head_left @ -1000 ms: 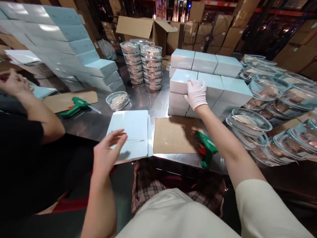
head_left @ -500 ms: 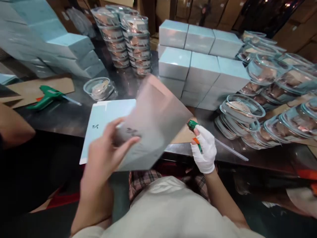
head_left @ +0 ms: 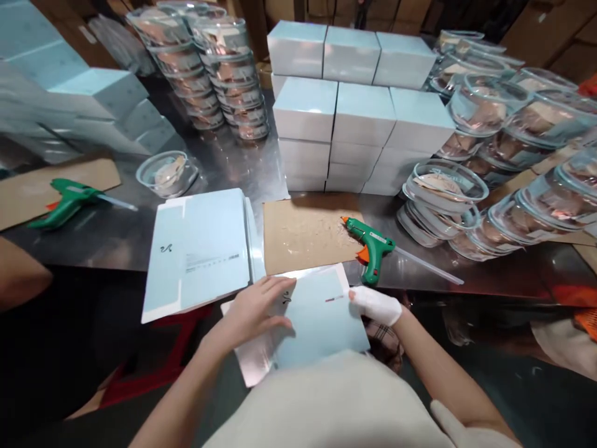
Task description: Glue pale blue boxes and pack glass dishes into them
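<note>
A light blue flat carton (head_left: 313, 317) with a small black mark lies across my lap at the table's front edge, its pale inner side showing at the left. My left hand (head_left: 256, 311) rests on its left part, fingers stretched out and thumb apart. My right hand (head_left: 375, 305), in a white fingerless glove, grips the carton's right edge; the fingers beneath are hidden. Just beyond that hand, a green glue gun (head_left: 370, 242) with an orange tip and trigger lies partly on a brown cardboard sheet (head_left: 303, 230). To the left is a stack of similar flat cartons (head_left: 200, 242).
White-blue boxes (head_left: 359, 118) are stacked behind the cardboard. Clear round tubs (head_left: 233, 81) stand in columns at the back left, with more tubs (head_left: 443, 186) at the right. A second glue gun (head_left: 69, 200) lies left, near another person's arm (head_left: 23, 274).
My right hand has let go of the glue gun, which now lies on the table, and holds the carton's edge. The carton has come down from mid-air to my lap, and my left hand has flattened on it.
</note>
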### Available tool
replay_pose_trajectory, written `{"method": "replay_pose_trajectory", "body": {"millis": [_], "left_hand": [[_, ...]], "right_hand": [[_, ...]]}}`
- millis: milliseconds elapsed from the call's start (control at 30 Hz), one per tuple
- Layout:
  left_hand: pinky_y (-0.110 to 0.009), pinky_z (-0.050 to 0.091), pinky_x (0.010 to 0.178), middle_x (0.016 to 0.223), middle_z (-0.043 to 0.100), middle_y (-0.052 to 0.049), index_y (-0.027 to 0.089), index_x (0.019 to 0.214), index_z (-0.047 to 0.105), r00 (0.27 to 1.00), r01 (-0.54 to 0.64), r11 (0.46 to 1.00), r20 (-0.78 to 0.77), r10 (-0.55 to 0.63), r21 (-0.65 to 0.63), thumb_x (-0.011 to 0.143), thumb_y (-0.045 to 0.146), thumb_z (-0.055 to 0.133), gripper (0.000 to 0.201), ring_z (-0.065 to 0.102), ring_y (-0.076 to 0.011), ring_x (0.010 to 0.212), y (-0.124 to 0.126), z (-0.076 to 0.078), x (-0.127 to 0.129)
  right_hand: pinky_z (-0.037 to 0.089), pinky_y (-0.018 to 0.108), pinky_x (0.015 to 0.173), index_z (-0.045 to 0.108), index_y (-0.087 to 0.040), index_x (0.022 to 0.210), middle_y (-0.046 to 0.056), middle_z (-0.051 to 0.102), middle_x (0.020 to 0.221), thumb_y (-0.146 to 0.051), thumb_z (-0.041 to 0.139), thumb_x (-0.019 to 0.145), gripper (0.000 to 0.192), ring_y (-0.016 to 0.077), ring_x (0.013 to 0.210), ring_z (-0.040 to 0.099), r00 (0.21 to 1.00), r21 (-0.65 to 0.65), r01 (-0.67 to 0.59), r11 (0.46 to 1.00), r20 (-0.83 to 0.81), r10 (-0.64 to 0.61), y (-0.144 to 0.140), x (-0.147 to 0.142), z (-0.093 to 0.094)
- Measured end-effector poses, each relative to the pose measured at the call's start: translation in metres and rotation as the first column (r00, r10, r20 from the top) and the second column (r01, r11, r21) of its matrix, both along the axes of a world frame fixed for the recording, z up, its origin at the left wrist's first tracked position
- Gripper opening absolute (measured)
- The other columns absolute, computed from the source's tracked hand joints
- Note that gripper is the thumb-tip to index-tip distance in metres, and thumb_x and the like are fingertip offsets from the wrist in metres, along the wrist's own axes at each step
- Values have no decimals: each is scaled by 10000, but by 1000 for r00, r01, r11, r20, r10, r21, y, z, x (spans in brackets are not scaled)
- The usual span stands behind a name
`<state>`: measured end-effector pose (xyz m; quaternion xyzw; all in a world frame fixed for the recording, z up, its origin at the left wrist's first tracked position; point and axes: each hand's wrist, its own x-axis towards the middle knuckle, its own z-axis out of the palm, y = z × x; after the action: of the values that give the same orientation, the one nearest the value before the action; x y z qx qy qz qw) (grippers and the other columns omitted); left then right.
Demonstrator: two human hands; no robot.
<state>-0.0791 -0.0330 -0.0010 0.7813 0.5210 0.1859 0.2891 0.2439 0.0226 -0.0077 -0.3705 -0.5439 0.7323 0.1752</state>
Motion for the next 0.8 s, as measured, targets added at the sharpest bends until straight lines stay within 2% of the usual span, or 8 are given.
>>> {"method": "replay_pose_trajectory", "body": {"millis": [133,233,333,400,467,600,700,800], "left_hand": [[-521,576,1015,1420,680,-226,222,1557,504,998,27,992,-61,-34,-122,594,714,909,1155,688,-443,1263,-11,-15,23],[-473,596,963,1289,742,-164,259,1521,561,996,86,979,33,-81,-183,738,696,827,935,737,-380,1144,-19,-14,20],[-459,574,1038,1349,713,-134,284,1398,670,977,-50,994,201,68,-95,823,595,802,666,704,-350,1221,-23,-10,4],[-474,537,1111,1399,679,-131,275,1372,674,901,-268,963,349,257,-20,845,523,800,596,658,-349,1303,-23,-14,3],[-504,534,1117,1406,660,-145,254,1410,627,788,-422,906,487,377,-19,844,528,786,649,643,-358,1317,-24,-24,17],[-550,563,1057,1384,632,-191,235,1463,520,703,-415,901,583,406,-127,838,653,730,781,675,-360,1233,-28,-50,69],[-586,521,1098,1426,580,-174,275,1338,541,671,-413,909,657,344,-55,871,734,638,662,623,-366,1307,-28,-58,95],[-615,484,1120,1453,541,-153,290,1284,528,627,-442,896,696,351,-53,940,813,394,641,561,-376,1371,-25,-57,106]], "right_hand": [[582,438,1010,804,-114,1101,129,784,1024,-898,648,771,864,262,969,746,959,-43,-266,963,-112,260,-19,0,4],[572,440,1028,782,-126,1192,134,778,1110,-899,660,760,894,289,1058,742,946,12,-305,952,-111,305,-31,10,11],[604,440,974,762,-179,1223,134,783,1115,-802,691,832,739,295,1046,754,988,268,150,952,-70,-136,-43,20,4],[567,476,1071,689,-226,1333,150,738,1280,-727,731,854,695,311,1186,719,831,514,528,676,-145,-538,-49,16,-9],[480,528,1194,511,-254,1525,182,594,1509,-755,745,817,898,345,1397,602,712,640,626,446,-236,-661,-51,3,-23],[468,513,1217,209,-246,1682,215,403,1660,-810,547,907,1017,338,1527,477,696,714,583,388,-192,-692,-46,-31,-41],[513,530,1148,405,-256,1587,202,529,1552,-857,441,913,903,357,1429,571,646,743,590,315,-201,-736,-43,-39,-43],[532,530,1090,673,-258,1301,164,685,1330,-865,381,907,781,376,1318,639,679,726,571,382,-158,-717,-44,-39,-37]]}}
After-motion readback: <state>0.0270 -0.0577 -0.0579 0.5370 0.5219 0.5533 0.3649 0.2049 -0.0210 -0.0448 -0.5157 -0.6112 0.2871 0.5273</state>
